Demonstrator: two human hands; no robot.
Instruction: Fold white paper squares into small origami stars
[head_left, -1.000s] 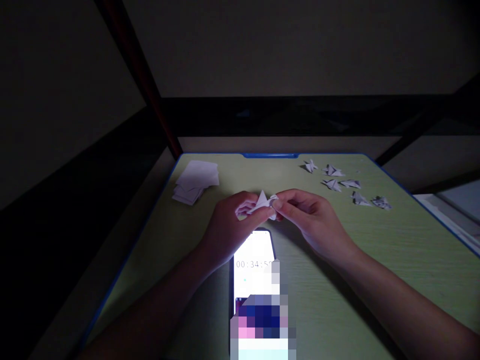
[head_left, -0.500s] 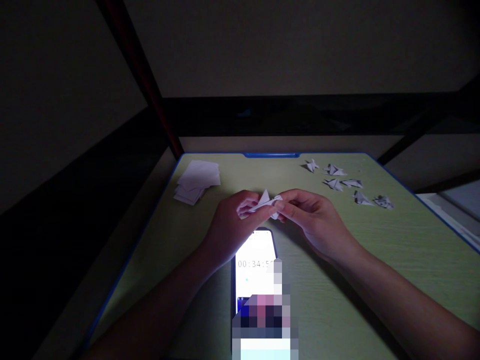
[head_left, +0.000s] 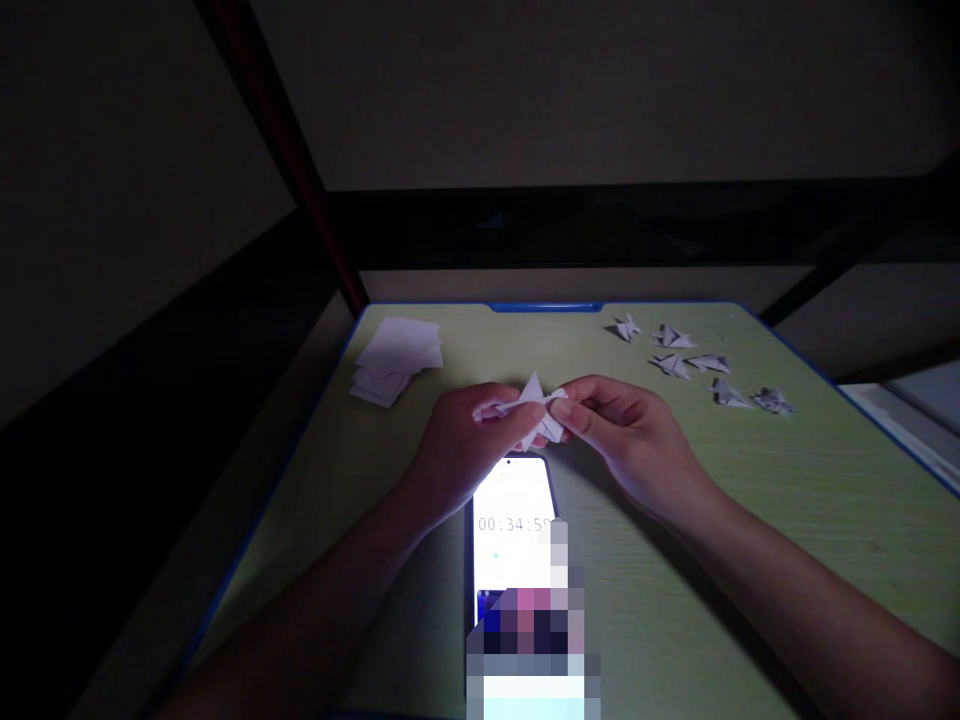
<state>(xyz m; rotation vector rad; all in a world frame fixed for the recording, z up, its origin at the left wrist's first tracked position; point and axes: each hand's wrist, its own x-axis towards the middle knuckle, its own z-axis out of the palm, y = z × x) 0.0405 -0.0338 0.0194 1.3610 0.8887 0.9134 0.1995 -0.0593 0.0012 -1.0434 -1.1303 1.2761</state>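
- And here it is, mid-desk: a small white folded paper (head_left: 552, 428), held between both hands just past the far end of the phone!
- What a shape: one sharp triangular peak points upward, creased flaps spread below it, and a crisp fold line runs across the lower part. The thumbs hide some of the middle.
- Left hand (head_left: 463, 437): fingers curled behind, thumb laid along the front, gripping the paper from its side.
- Right hand (head_left: 626, 430): thumb and fingers pinch the other end, the tips of the two hands nearly meeting.
- Below them, the phone (head_left: 517, 498) lies lit on the desk (head_left: 645, 620), a timer reading 00:34 and fifty-something, last digit hard to make out; blocky blurring covers its lower part.
- Over to the far left, loose white sheets (head_left: 397, 345) overlap in an untidy pile, flat and apart from the hands.
- Far right, six small folded pieces (head_left: 670, 366) sit in a loose scatter, pointed and crumpled-looking in the dim light!
- Now the edges: a blue rim (head_left: 435, 303) frames the pale green top, with a blue recessed strip (head_left: 546, 307) midway along the far side. The sheets lie close to the left edge.
- Room to move: green surface stretches between the sheets and the folded pieces, and more opens to the right of the phone, beneath the right forearm.
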